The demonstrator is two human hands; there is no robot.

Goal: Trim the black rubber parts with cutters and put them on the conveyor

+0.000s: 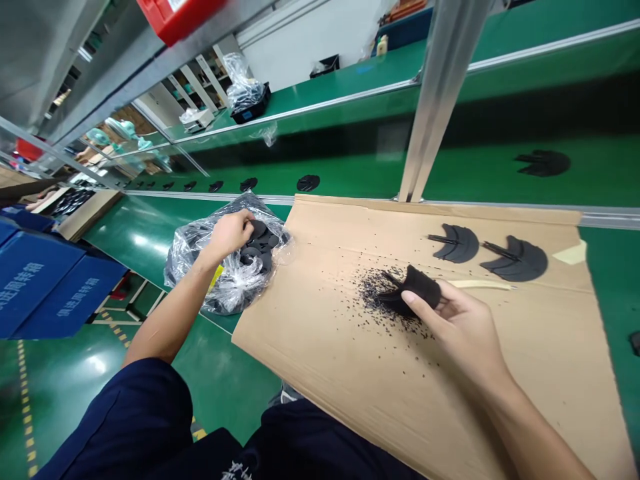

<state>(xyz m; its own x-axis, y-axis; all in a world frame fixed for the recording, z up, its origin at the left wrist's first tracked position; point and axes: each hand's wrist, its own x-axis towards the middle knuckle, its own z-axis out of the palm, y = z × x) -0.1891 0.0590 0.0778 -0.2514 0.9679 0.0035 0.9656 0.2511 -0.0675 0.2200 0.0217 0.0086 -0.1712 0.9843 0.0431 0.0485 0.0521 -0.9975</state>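
Only one view, from the head camera, and it tilts steeply. The person's left hand (230, 233) sits in a clear plastic bag (200, 267), fingers curled together over a pile of black foam pieces (257, 250). The fingertips are buried, so I can't tell whether they are gripping anything, and the creased plastic makes the pile impossible to count.

To the right, on a sheet of brown cardboard (320, 267), the right hand (465, 327) pinches a black fan-shaped foam piece (415, 290) at the fingertips, the index finger stretched along its near edge and the thumb hidden behind it. Black crumbs (380, 293) lie scattered under and near that piece, too many to count. Two more fan-shaped pieces (457, 243) lie flat on the cardboard toward the far right, side by side and just apart.

Beyond the cardboard runs a green conveyor belt (375, 177) carrying a row of similar black pieces (247, 184). About seven show at the left and one (543, 162) at the right, with the furthest too small to make out. An aluminium upright (440, 87) blocks part of the belt. Blue cartons (40, 287) are cut off at the left edge.
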